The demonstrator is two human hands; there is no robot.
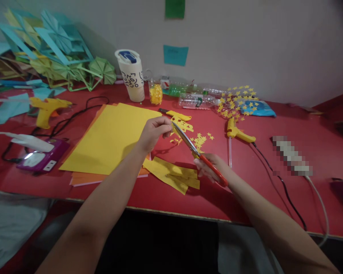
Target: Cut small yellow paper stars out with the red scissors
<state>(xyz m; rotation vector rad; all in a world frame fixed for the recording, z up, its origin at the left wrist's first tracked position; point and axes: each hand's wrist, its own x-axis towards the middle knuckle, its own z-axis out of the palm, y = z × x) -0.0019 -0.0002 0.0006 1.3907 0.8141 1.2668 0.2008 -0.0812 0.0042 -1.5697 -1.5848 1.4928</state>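
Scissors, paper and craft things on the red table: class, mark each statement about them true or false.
1. The right hand holds the red-handled scissors. True.
2. The large yellow sheet lies beneath the orange sheets. False: the large yellow sheet lies on top.
3. The tumbler stands upright. True.
4. The green note hangs below the blue note. False: it is above.
5. Both yellow glue guns lie on the table. True.
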